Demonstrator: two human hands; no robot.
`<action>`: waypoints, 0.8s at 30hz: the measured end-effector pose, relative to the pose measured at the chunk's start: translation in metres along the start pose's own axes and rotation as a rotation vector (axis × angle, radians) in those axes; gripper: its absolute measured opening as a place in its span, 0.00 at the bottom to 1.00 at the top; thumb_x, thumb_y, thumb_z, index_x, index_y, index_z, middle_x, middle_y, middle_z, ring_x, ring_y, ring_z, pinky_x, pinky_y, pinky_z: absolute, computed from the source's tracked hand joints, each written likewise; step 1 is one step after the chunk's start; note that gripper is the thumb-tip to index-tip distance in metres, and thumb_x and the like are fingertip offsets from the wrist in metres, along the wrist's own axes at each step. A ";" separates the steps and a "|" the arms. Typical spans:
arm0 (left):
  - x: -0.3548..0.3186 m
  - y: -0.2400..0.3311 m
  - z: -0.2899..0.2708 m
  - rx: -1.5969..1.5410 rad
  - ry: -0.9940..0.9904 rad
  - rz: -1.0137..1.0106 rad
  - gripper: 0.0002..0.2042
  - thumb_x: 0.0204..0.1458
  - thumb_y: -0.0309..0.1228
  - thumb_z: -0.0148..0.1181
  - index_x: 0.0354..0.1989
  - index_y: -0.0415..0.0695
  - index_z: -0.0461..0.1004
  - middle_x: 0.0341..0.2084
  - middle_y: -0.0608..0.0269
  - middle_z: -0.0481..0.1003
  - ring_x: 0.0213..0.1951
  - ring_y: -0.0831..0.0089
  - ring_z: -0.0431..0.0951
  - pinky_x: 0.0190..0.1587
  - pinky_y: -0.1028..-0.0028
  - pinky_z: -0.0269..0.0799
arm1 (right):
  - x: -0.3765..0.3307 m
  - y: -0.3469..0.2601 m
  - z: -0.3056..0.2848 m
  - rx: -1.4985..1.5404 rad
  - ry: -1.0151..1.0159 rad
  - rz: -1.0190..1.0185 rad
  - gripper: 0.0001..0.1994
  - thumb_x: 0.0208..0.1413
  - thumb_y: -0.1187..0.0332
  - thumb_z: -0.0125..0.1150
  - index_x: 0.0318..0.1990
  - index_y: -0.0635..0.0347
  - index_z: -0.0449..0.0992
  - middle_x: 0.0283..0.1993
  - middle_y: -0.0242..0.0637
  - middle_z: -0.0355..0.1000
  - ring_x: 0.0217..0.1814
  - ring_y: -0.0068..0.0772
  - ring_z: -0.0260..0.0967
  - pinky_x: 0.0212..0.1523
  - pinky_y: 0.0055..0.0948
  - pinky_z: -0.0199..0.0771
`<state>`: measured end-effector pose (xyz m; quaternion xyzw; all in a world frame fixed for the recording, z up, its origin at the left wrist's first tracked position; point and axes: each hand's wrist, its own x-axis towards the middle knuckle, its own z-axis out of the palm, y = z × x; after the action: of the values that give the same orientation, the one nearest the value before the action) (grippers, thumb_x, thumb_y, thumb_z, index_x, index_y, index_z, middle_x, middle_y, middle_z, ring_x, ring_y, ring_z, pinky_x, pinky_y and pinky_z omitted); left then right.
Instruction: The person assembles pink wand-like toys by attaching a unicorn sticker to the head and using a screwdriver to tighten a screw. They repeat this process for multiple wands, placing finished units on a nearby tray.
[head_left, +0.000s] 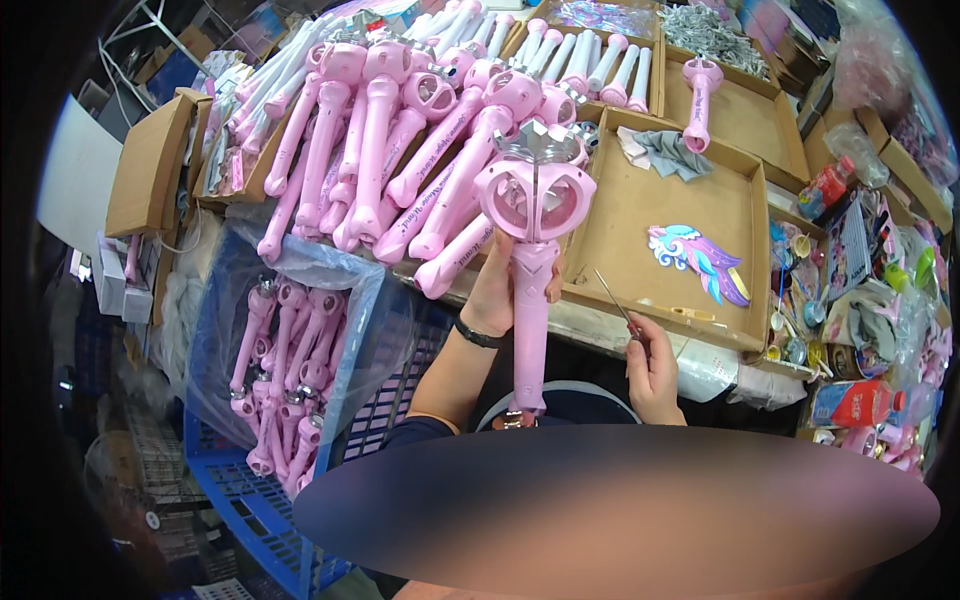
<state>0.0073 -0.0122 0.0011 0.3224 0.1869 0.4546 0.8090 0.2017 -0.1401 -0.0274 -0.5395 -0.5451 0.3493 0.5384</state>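
My left hand [492, 298] is closed around the handle of a pink toy wand [531, 320]. The wand stands upright in front of me, with a round, clear-windowed head and a silver crown on top. To its right, my right hand [652, 372] pinches a thin, pointed metal tool [613, 300], whose exact kind I cannot make out. The tool's tip points up and left, over the near edge of a shallow cardboard tray [610, 225]. A colourful winged piece [700, 262] in blue, purple and yellow lies in that tray, apart from both hands.
Many pink wands [385, 130] are heaped at the back left. More fill a plastic-lined blue crate [190, 400] on the left. The tray also holds a grey cloth [672, 155] and a yellowish tool [690, 313]. Bottles, including a red-labelled one [855, 402], crowd the right side.
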 end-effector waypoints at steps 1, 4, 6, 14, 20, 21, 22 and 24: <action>0.000 0.000 0.000 -0.009 -0.002 -0.009 0.35 0.44 0.66 0.48 0.44 0.44 0.65 0.27 0.57 0.69 0.23 0.69 0.71 0.25 0.74 0.65 | 0.002 -0.003 -0.001 -0.070 0.014 -0.080 0.14 0.54 0.78 0.50 0.50 0.66 0.67 0.35 0.40 0.67 0.32 0.28 0.66 0.34 0.23 0.66; 0.000 -0.001 0.001 -0.044 -0.024 -0.025 0.33 0.45 0.63 0.49 0.44 0.43 0.66 0.28 0.58 0.70 0.24 0.70 0.71 0.27 0.74 0.67 | 0.012 -0.015 -0.004 -0.218 0.064 -0.263 0.14 0.50 0.80 0.55 0.46 0.65 0.69 0.32 0.40 0.67 0.26 0.29 0.64 0.27 0.22 0.65; -0.001 -0.001 0.001 -0.086 -0.068 -0.025 0.30 0.48 0.59 0.51 0.46 0.44 0.65 0.28 0.59 0.71 0.25 0.71 0.72 0.29 0.74 0.69 | 0.020 -0.024 -0.007 -0.265 0.071 -0.321 0.14 0.50 0.80 0.56 0.45 0.65 0.70 0.32 0.40 0.67 0.25 0.28 0.64 0.25 0.22 0.64; -0.001 -0.003 0.003 0.057 -0.010 -0.022 0.28 0.50 0.58 0.49 0.43 0.42 0.67 0.28 0.60 0.71 0.26 0.71 0.73 0.30 0.73 0.69 | 0.038 -0.050 -0.007 -0.329 0.085 -0.414 0.12 0.46 0.79 0.59 0.41 0.63 0.73 0.28 0.36 0.68 0.20 0.27 0.63 0.21 0.23 0.63; -0.008 0.000 0.017 0.166 0.002 -0.011 0.24 0.54 0.47 0.52 0.50 0.41 0.60 0.32 0.60 0.71 0.26 0.72 0.73 0.30 0.72 0.71 | 0.048 -0.061 -0.015 -0.557 0.057 -0.523 0.12 0.44 0.78 0.61 0.39 0.61 0.74 0.28 0.37 0.69 0.21 0.30 0.66 0.21 0.26 0.64; -0.010 0.000 0.020 0.193 0.023 -0.006 0.24 0.54 0.43 0.54 0.52 0.41 0.58 0.33 0.60 0.70 0.26 0.73 0.73 0.30 0.73 0.72 | 0.049 -0.062 -0.017 -0.581 0.044 -0.540 0.11 0.45 0.78 0.60 0.39 0.61 0.74 0.28 0.37 0.69 0.22 0.31 0.66 0.21 0.26 0.65; -0.011 0.001 0.022 0.271 0.009 0.003 0.24 0.53 0.38 0.55 0.54 0.41 0.56 0.34 0.61 0.70 0.26 0.74 0.73 0.29 0.74 0.72 | 0.050 -0.063 -0.020 -0.597 0.036 -0.545 0.11 0.45 0.78 0.60 0.39 0.61 0.74 0.28 0.37 0.69 0.22 0.31 0.66 0.21 0.26 0.65; -0.014 0.002 0.027 0.417 -0.021 0.027 0.26 0.52 0.29 0.57 0.56 0.42 0.52 0.35 0.61 0.69 0.26 0.76 0.73 0.28 0.75 0.72 | 0.052 -0.062 -0.023 -0.527 0.015 -0.497 0.09 0.46 0.77 0.59 0.38 0.62 0.74 0.28 0.38 0.70 0.23 0.32 0.67 0.22 0.26 0.65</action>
<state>0.0146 -0.0329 0.0223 0.4900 0.2640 0.4134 0.7207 0.2194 -0.1050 0.0478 -0.5133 -0.7270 0.0515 0.4531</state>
